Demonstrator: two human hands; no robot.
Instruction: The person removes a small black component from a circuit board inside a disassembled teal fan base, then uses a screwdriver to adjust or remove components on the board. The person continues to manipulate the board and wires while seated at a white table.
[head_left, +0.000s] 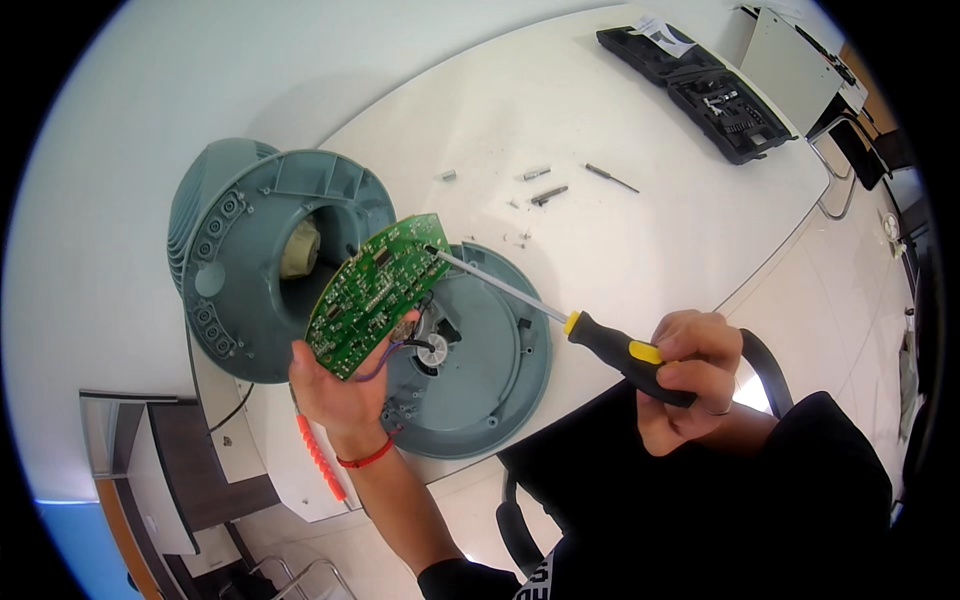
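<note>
My left hand [343, 398] grips a curved green circuit board [375, 290] by its lower end, component side facing up. Wires run from beneath it toward a round grey-green plastic base [470, 400] lying on the table. In my right hand [690, 378] is a screwdriver [615, 350] with a black and yellow handle. Its shaft reaches left, and its tip meets or lies just over the board's upper right part; contact is hard to tell. Behind the board, a grey-green housing [235, 290] with a deep central opening leans at the table's left.
Several driver bits [550, 194] and small screws lie mid-table, with a thin dark screwdriver bit [611, 178] beside them. An opened black tool case [725, 105] sits at the far right. An orange-red spiral-shaped object [320, 458] lies at the near left edge. A chair [765, 370] stands close by.
</note>
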